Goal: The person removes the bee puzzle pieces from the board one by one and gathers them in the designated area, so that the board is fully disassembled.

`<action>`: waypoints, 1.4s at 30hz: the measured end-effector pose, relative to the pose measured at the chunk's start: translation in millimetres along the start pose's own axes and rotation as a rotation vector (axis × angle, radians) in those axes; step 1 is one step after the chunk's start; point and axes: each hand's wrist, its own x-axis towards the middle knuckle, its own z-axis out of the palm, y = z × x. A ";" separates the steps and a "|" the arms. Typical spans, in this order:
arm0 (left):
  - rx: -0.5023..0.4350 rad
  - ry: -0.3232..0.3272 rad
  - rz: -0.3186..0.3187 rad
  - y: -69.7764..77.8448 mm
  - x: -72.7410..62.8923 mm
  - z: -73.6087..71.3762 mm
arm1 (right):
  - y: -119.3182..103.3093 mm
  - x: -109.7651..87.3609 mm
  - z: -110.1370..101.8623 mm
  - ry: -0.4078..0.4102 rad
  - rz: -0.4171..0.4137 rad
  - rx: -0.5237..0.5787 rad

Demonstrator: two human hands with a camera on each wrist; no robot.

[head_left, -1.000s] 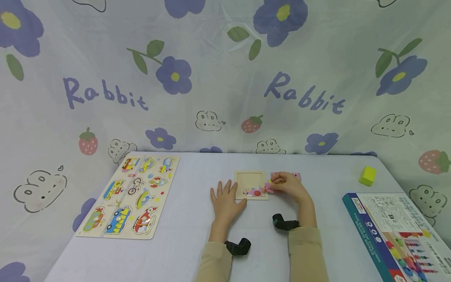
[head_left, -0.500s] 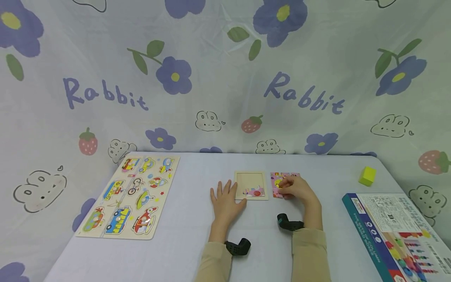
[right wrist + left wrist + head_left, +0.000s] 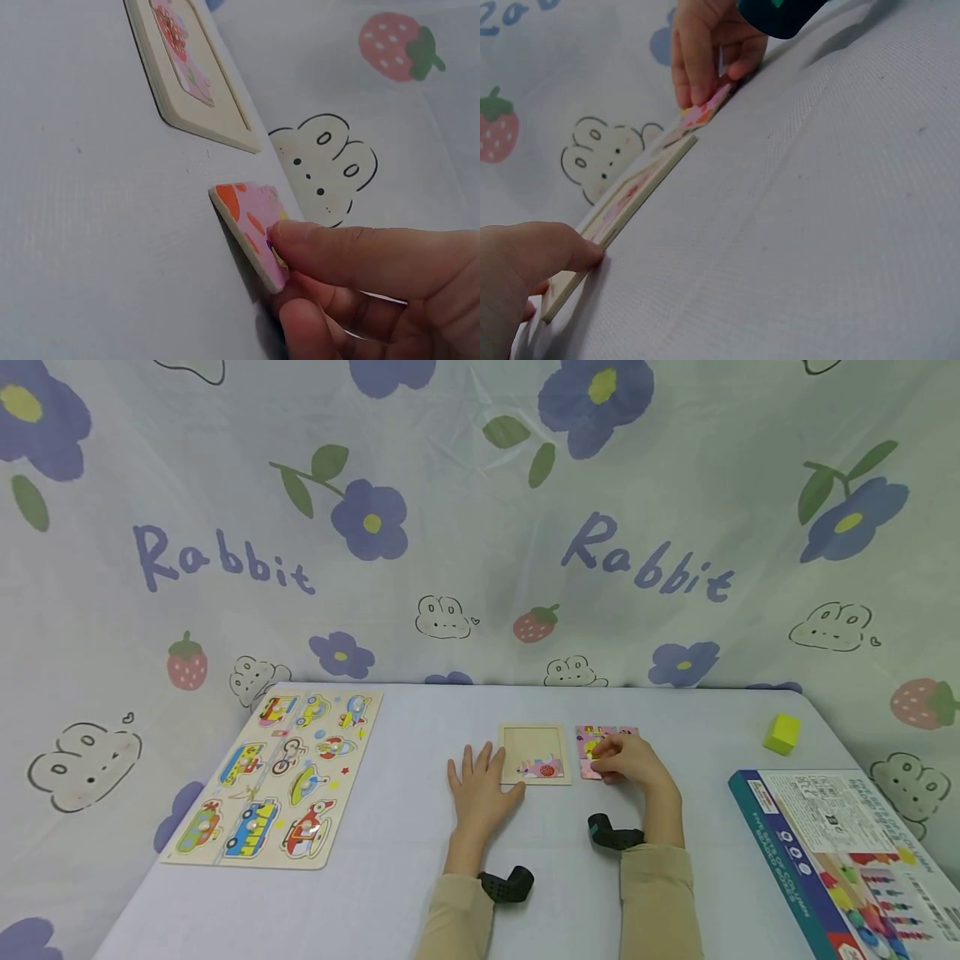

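My left hand (image 3: 480,793) lies flat with fingers spread at the left side of a square wooden puzzle tray (image 3: 532,735). Its thumb touches the tray's near edge, as the left wrist view also shows. One pink puzzle piece (image 3: 542,768) with a red round patch sits in the tray's near right part. Right of the tray, my right hand (image 3: 630,760) pinches a pink puzzle piece (image 3: 251,217) with orange patches; a shadow falls beneath its tilted edge. Other pink puzzle pieces (image 3: 588,737) show beyond these fingers, partly hidden by the hand.
A wooden vehicle puzzle board (image 3: 345,785) lies at the left of the white table (image 3: 420,718). Toward the right edge are a yellow-green block (image 3: 782,734) and, nearer, a large printed box (image 3: 832,827). A patterned cloth (image 3: 480,527) hangs behind.
My right hand has moved right with the pink piece, from the tray's right edge to the other pieces, and then stayed there. The left hand and tray have not moved.
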 end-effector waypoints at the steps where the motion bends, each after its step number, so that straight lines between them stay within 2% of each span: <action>1: 0.001 -0.001 0.000 0.1 -0.1 -0.2 | -0.2 0.0 0.0 0.002 0.003 -0.006; 7: 0.002 -0.003 0.001 1.5 -1.3 -1.8 | -2.4 0.1 -0.7 0.021 0.008 -0.023; 16: -0.032 0.064 0.037 1.9 -3.1 -0.6 | -8.4 2.8 2.0 0.019 -0.093 0.001; 22: -0.016 0.018 0.012 0.2 -1.0 0.4 | -14.8 4.0 10.1 0.016 -0.140 0.025; 27: 0.009 -0.014 -0.004 0.4 -0.5 -0.9 | -19.5 6.3 19.1 -0.026 -0.169 0.043; 37: 0.015 -0.017 -0.003 2.3 -1.2 -2.9 | -29.4 10.5 38.3 -0.083 -0.209 -0.058; 42: 0.020 -0.011 0.002 0.9 -0.4 -1.8 | -36.2 11.7 47.0 -0.098 -0.235 -0.149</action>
